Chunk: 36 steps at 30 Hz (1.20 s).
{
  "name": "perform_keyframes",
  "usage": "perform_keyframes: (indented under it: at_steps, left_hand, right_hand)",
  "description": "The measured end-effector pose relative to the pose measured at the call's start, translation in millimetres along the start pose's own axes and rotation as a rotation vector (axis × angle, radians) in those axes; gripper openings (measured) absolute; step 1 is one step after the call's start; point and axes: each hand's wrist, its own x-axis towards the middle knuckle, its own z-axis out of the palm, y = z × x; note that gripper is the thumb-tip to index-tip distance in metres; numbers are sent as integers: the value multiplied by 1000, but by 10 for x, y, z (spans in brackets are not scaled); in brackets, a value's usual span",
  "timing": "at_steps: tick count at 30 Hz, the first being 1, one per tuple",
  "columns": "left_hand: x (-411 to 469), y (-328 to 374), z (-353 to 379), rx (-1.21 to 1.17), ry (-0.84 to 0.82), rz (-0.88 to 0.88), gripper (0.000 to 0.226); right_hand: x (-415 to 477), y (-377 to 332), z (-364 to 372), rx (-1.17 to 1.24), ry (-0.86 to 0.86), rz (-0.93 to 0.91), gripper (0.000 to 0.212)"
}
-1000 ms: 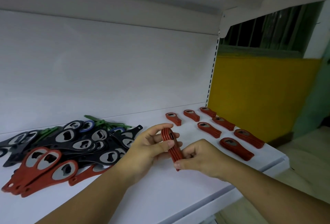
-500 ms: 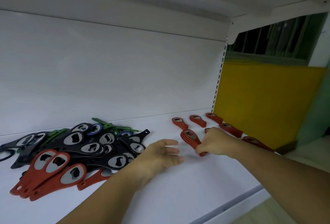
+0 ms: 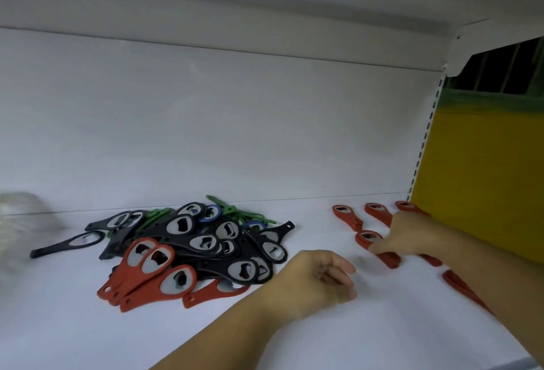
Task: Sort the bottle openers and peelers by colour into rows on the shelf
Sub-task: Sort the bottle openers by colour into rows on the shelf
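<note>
Right hand reaches far right, thumb pinching a red bottle opener lying flat on the shelf among the red row, near the yellow side panel; left hand hovers loosely curled, holding nothing, over bare shelf between that row and the mixed pile.

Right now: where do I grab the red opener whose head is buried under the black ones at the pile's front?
Pinch the red opener by its narrow handle, coming from the front. The holed tail sticks out flat toward the front, clear of the rest; black openers cover the head, so probably slide it out forward.
</note>
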Motion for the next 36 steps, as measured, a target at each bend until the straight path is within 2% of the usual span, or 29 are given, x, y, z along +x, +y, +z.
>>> perform_keyframes:
  at_steps: [3,6,8,12,14,17,19,21,23,24,28,30,36]
  left_hand:
    - [3,20,-33,16,169,53,20]
    - [51,-35,-118,201,489,68,16]
    - [22,-51,-203,310,665,57,12]
    - [-407,-44,-476,443,812,64,14]
    - [-772,-117,-689,576,924,-5,13]
    - [-1313,-231,-1046,706,1139,-232,8]
    - [-1591,-281,-1260,718,1228,-384,8]
    - [-1751,-323,-1417,607,1302,-462,16]
    - [-1779,-314,-1464,453,1350,-460,23]
    - [-1750,-313,-1473,458,1335,-479,26]
    - [-1564,-312,-1505,721,1180,-693,31]
    - [-1520,-307,-1532,805,1161,-751,32]
    - [-1560,-341,-1514,843,1164,-679,24]
  right_hand:
    - [-50,-73,25,218,174,-132,51]
    - [-180,-386,217,493,62,-287,30]
    - [-247,-669,394,540,-19,-345,26]
    - [-334,-1249,548,601,-11,-502,25]
    - [-428,-1529,546,646,-12,-586,23]
    - [-604,-1931,549,733,-8,-681,30]
    - [-736,-2151,603,815,16,-717,33]
    - [-863,-2283,693,864,50,-778,31]
    - [-905,-2308,748,853,74,-853,27]
    - [-887,-2290,747,839,94,-879,26]
    - [-737,-2146,700,736,156,-902,38]
    - [-696,-2109,702,684,182,-907,31]
    - [-771,-2155,692,558,208,-907,23]
